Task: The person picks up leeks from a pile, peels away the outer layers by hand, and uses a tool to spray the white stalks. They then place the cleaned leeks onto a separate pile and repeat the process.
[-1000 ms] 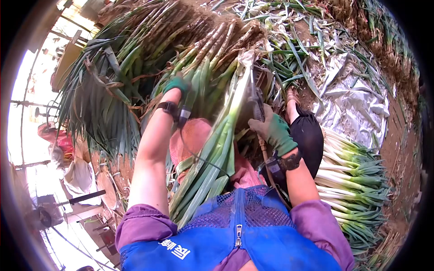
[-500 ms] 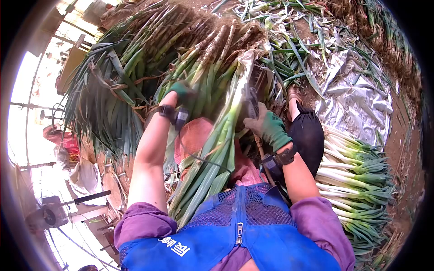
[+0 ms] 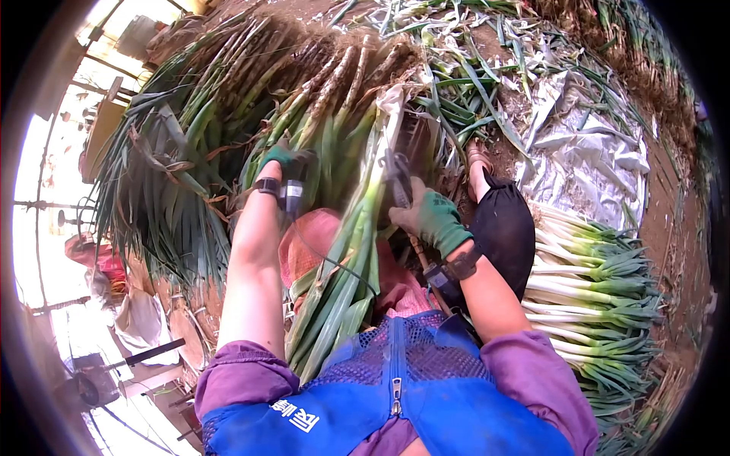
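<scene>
My right hand (image 3: 433,216), in a green and grey glove, is wrapped round a dark air gun (image 3: 397,178) with a hose running down from its grip. Its nozzle end is right beside the white stalk of a long green onion (image 3: 367,201). That onion lies along my lap, its pale root end away from me and its leaves towards my vest. My left hand (image 3: 287,157), gloved in green, is at the near side of a heap of unpeeled green onions (image 3: 327,83). Blur and dark shade hide how its fingers are set.
Peeled green onions (image 3: 578,296) lie in a row at right, white ends towards my leg. Stripped leaves (image 3: 464,83) litter the ground beyond, near a crumpled silvery sheet (image 3: 585,163). My bent leg (image 3: 502,228) stands between. A fan-like device (image 3: 95,380) is at lower left.
The whole view has shifted, so everything appears a little further left. Relative to the onions, both hands have stayed in nearly the same places; the air gun is still in my right hand.
</scene>
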The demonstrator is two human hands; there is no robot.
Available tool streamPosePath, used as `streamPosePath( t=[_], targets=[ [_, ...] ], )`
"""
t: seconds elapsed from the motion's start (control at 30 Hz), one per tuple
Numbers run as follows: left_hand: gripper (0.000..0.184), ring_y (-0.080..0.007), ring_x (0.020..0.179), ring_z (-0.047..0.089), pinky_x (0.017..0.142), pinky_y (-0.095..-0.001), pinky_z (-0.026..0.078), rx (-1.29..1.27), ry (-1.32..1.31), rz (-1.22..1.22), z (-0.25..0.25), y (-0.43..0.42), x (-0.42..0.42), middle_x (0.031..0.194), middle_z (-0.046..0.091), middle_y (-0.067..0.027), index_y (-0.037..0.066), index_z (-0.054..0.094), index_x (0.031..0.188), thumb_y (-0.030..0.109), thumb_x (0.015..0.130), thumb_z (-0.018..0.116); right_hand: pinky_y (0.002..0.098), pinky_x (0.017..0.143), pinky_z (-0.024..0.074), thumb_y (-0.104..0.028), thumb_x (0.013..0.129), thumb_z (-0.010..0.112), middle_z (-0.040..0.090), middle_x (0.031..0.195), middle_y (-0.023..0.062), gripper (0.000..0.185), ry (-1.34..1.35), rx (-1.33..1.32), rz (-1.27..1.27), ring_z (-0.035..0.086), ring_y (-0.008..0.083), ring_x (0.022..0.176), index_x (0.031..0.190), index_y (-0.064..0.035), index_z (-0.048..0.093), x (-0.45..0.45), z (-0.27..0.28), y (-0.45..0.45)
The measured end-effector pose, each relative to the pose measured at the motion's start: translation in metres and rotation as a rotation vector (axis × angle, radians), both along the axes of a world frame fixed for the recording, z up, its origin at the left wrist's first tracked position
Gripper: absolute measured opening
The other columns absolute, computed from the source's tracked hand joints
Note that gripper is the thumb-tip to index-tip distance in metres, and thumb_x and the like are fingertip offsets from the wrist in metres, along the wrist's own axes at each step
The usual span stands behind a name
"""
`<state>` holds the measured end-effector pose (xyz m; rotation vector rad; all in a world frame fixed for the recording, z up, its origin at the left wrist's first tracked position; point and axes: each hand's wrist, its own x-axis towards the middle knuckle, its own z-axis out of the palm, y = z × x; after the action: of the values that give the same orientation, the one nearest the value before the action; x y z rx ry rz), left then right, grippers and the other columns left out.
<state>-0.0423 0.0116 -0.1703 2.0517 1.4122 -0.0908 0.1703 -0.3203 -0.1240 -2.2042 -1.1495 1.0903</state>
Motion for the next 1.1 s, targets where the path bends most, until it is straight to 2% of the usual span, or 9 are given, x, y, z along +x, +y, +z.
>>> streamPosePath(
  t=[0.17,0.2,0.4,0.5,0.6,0.73,0.87,1.0,1.1],
  targets=[
    [0.056,-0.0218,0.079,0.069,0.072,-0.0351,0.053,0.201,-0.002,0.032,0.052,-0.019,-0.005,0.086,0.071,-0.0133,-0.001,0.068,0.109,0.037,0.07,0.078,0.0433,0.097,0.0489,-0.046,0.073,0.064,0.064,0.119,0.0299,0.096,-0.031,-0.007,-0.007,0.062,0.0407,0.114,0.149,0.0046,0.032,0.003,-0.01,0.0],
    [0.051,-0.018,0.072,0.066,0.069,-0.0332,0.052,0.434,0.046,-0.053,0.057,-0.018,-0.014,0.079,0.07,-0.0111,-0.002,0.068,0.107,0.035,0.072,0.076,0.0431,0.098,0.0488,-0.046,0.073,0.064,0.064,0.119,0.0299,0.097,-0.039,-0.014,-0.015,0.062,0.0406,0.115,0.149,0.0046,0.031,0.003,-0.011,-0.001],
    [0.026,-0.0076,0.067,0.053,0.061,-0.0281,0.044,0.143,-0.244,-0.001,0.12,-0.027,-0.037,0.075,0.062,0.0017,0.001,0.069,0.094,0.023,0.08,0.073,0.042,0.099,0.0478,-0.047,0.074,0.065,0.062,0.122,0.0308,0.098,-0.042,0.058,-0.05,0.062,0.0402,0.116,0.15,0.0044,0.031,0.004,-0.016,-0.01],
    [0.041,-0.0195,0.069,0.061,0.068,-0.0344,0.049,0.312,-0.307,-0.001,0.158,-0.064,-0.021,0.076,0.068,-0.0114,0.001,0.07,0.093,0.037,0.074,0.074,0.0418,0.1,0.0476,-0.047,0.074,0.065,0.062,0.122,0.031,0.097,-0.002,0.063,-0.048,0.061,0.0405,0.117,0.149,0.0046,0.032,0.002,-0.015,-0.011],
    [0.041,-0.016,0.069,0.059,0.068,-0.0322,0.049,0.544,-0.278,-0.034,0.148,-0.051,-0.014,0.075,0.066,-0.0102,0.001,0.067,0.094,0.037,0.075,0.075,0.0417,0.1,0.0475,-0.047,0.074,0.065,0.062,0.123,0.0315,0.097,0.033,0.044,-0.021,0.061,0.041,0.117,0.149,0.0049,0.033,0.002,-0.011,-0.009],
    [0.038,-0.0132,0.075,0.056,0.069,-0.0297,0.048,-0.091,-0.294,0.061,0.124,-0.051,-0.005,0.088,0.065,-0.0045,0.0,0.065,0.101,0.027,0.078,0.077,0.0416,0.098,0.0482,-0.046,0.073,0.066,0.062,0.122,0.0315,0.096,-0.036,0.068,-0.045,0.061,0.0409,0.116,0.148,0.0051,0.034,0.002,-0.013,-0.009],
    [0.051,-0.013,0.08,0.057,0.069,-0.0302,0.048,-0.102,-0.344,0.02,0.109,-0.079,0.01,0.09,0.065,-0.0049,-0.002,0.064,0.108,0.037,0.078,0.079,0.0417,0.097,0.0489,-0.045,0.072,0.069,0.063,0.119,0.0321,0.098,0.082,0.084,-0.048,0.062,0.0405,0.116,0.148,0.0051,0.032,0.005,-0.01,-0.008],
    [0.057,-0.016,0.078,0.057,0.07,-0.0319,0.048,-0.118,-0.074,-0.071,0.13,-0.129,0.04,0.093,0.066,-0.0079,0.0,0.064,0.103,0.048,0.077,0.079,0.0388,0.081,0.0527,-0.045,0.071,0.072,0.069,0.098,0.0235,0.07,0.366,0.144,-0.093,0.069,0.0323,0.089,0.12,0.0036,0.057,0.006,-0.016,-0.008],
    [0.057,-0.0178,0.087,0.061,0.076,-0.0321,0.05,-0.149,0.044,-0.188,0.063,-0.128,0.036,0.097,0.068,-0.0103,-0.001,0.065,0.107,0.046,0.077,0.08,0.036,0.071,0.0519,-0.043,0.073,0.071,0.067,0.083,0.0156,0.056,0.469,0.226,-0.089,0.066,0.0249,0.077,0.106,0.0013,0.06,0.002,-0.018,-0.02]
  ],
)
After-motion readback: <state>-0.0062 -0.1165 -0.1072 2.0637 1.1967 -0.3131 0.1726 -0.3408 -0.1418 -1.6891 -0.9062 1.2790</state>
